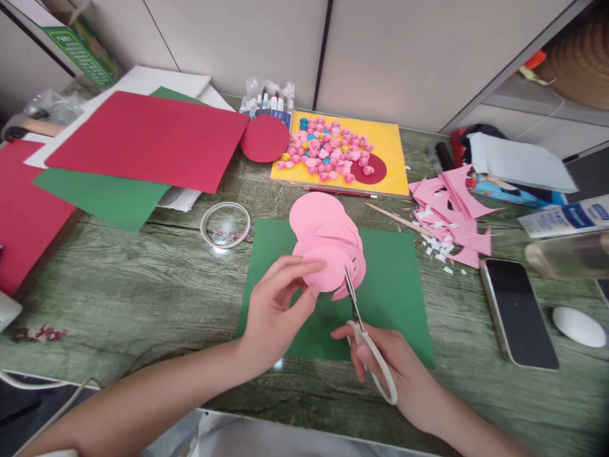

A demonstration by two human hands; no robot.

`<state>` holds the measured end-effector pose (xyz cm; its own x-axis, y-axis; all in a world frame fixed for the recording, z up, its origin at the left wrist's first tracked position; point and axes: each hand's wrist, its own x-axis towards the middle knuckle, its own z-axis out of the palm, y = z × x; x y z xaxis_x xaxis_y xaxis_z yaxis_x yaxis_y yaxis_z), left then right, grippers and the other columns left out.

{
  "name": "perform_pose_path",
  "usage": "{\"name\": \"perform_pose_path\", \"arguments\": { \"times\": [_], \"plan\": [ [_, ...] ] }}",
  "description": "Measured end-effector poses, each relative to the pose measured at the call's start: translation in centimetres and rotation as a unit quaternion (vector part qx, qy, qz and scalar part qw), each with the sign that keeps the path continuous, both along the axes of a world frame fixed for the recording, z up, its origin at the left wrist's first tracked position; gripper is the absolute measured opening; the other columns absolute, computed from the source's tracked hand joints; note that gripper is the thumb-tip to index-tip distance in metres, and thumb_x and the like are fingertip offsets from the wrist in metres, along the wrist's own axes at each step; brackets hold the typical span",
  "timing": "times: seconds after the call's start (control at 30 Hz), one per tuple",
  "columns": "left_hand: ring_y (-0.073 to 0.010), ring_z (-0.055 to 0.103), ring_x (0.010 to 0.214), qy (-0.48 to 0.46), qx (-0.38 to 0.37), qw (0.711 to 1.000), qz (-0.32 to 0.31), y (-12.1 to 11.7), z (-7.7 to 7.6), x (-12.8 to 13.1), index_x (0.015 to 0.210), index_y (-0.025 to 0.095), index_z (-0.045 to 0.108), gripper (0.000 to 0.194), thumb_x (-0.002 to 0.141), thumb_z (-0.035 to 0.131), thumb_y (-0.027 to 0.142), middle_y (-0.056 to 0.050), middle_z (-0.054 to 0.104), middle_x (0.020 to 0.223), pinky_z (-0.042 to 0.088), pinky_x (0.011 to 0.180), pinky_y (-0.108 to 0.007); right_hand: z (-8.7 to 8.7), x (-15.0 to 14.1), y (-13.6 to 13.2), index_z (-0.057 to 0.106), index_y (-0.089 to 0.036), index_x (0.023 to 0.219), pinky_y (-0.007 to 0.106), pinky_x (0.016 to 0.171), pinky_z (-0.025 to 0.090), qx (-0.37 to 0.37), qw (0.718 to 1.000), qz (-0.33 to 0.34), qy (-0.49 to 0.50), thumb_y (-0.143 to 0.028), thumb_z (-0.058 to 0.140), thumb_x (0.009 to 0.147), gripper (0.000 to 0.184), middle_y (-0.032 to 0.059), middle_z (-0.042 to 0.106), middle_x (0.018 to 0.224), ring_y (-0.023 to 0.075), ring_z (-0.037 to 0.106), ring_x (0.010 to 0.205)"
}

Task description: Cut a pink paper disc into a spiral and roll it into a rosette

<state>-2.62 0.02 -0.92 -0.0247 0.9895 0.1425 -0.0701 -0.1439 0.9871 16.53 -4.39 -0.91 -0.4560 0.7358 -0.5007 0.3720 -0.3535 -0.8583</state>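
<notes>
My left hand (280,304) pinches a round pink paper piece (327,270) between thumb and fingers, above a green sheet (394,292). My right hand (390,368) grips white-handled scissors (354,308), with fingers through the loops. The blades point up and left, their tips at the right edge of the held circle. Whether paper lies between the blades I cannot tell. Behind the held piece, several more pink paper circles (316,212) overlap on the green sheet.
Pink scraps (459,216), white bits and a phone (518,314) lie at right. Behind stands a yellow sheet (392,143) bearing small pink rolled pieces (328,149). A tape roll (225,225) and stacked red sheets (152,139) are at left; a white mouse-shaped object (579,327) is far right.
</notes>
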Motion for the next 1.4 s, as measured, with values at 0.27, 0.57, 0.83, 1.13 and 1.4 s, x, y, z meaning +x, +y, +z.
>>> {"name": "perform_pose_path", "arguments": {
  "times": [0.27, 0.57, 0.83, 1.13, 1.4],
  "plan": [
    [-0.0135, 0.062, 0.085, 0.019, -0.01, 1.0, -0.006, -0.06, 0.17, 0.17, 0.095, 0.02, 0.072, 0.028, 0.075, 0.061, 0.004, -0.006, 0.063, 0.092, 0.054, 0.067, -0.02, -0.05, 0.25, -0.14, 0.059, -0.016, 0.098, 0.025, 0.052, 0.039, 0.009, 1.0, -0.002, 0.021, -0.065, 0.033, 0.089, 0.057, -0.0032, 0.043, 0.057, 0.0122, 0.041, 0.053],
    [-0.0138, 0.06, 0.084, 0.017, -0.011, 1.0, -0.017, -0.11, -0.17, 0.09, 0.095, 0.02, 0.072, 0.029, 0.075, 0.06, 0.003, -0.006, 0.062, 0.091, 0.053, 0.067, -0.021, -0.13, 0.27, -0.28, 0.059, -0.017, 0.096, 0.026, 0.054, 0.041, 0.017, 1.0, -0.006, 0.022, -0.059, 0.033, 0.092, 0.049, -0.0042, 0.04, 0.056, 0.0121, 0.042, 0.052],
    [-0.0129, 0.062, 0.08, 0.013, -0.004, 1.0, 0.003, 0.21, 0.18, -0.08, 0.086, 0.02, 0.074, 0.021, 0.077, 0.06, 0.007, -0.006, 0.064, 0.086, 0.053, 0.064, -0.02, -0.25, 0.17, -0.16, 0.059, -0.016, 0.097, 0.026, 0.056, 0.043, 0.004, 1.0, -0.008, 0.015, -0.062, 0.032, 0.091, 0.053, -0.004, 0.04, 0.056, 0.0123, 0.042, 0.053],
    [-0.0143, 0.062, 0.09, 0.002, -0.019, 1.0, 0.015, 0.04, -0.16, -0.17, 0.098, 0.021, 0.072, 0.024, 0.078, 0.063, 0.011, -0.007, 0.063, 0.097, 0.055, 0.073, -0.022, 0.17, -0.1, -0.01, 0.061, -0.014, 0.097, 0.026, 0.053, 0.043, -0.014, 1.0, -0.01, -0.003, -0.068, 0.034, 0.087, 0.061, -0.0036, 0.041, 0.054, 0.0125, 0.043, 0.052],
    [-0.0122, 0.061, 0.087, 0.018, -0.007, 1.0, 0.002, 0.04, 0.02, -0.02, 0.096, 0.022, 0.072, 0.028, 0.076, 0.063, 0.005, -0.006, 0.063, 0.094, 0.053, 0.069, -0.018, 0.06, 0.13, -0.05, 0.06, -0.016, 0.096, 0.025, 0.051, 0.038, -0.005, 1.0, -0.002, 0.002, -0.067, 0.033, 0.088, 0.058, -0.0022, 0.045, 0.058, 0.0129, 0.042, 0.054]
  ]
}}
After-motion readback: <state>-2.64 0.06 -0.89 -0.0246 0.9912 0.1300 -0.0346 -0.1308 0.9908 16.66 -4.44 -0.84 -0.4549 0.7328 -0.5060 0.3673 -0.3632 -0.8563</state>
